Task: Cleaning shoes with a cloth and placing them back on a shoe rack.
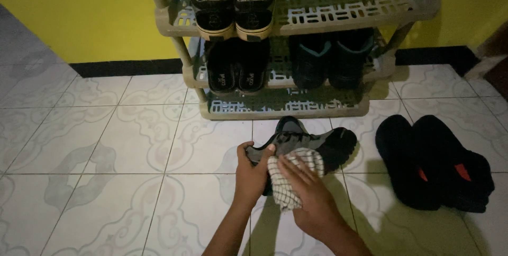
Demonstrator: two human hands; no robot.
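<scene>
1. A dark grey and black slip-on shoe point(312, 145) lies on its side on the pale patterned tile floor point(106, 150), just in front of a beige plastic lattice shoe rack point(349, 10).
2. The shoe's long axis runs left to right across the view. Its rounded toe points right and its opening faces left, toward the person.
3. The left hand point(252, 168) grips the shoe at its left end, thumb curled over the rim.
4. The right hand point(309, 195) presses a white cloth with a thin dark check pattern point(288, 179) against the shoe's near side, fingers closed over it.
5. The cloth and both hands hide the shoe's lower middle. The dim light blurs its sole and seams.
6. A pair of black shoes with small red marks point(434, 163) sits on the floor to the right, apart from the held shoe.
7. The rack holds black lace-up trainers with tan soles point(233, 2), black sandals point(236, 68) and dark boots point(330, 55). Its top is cut off by the frame edge.
</scene>
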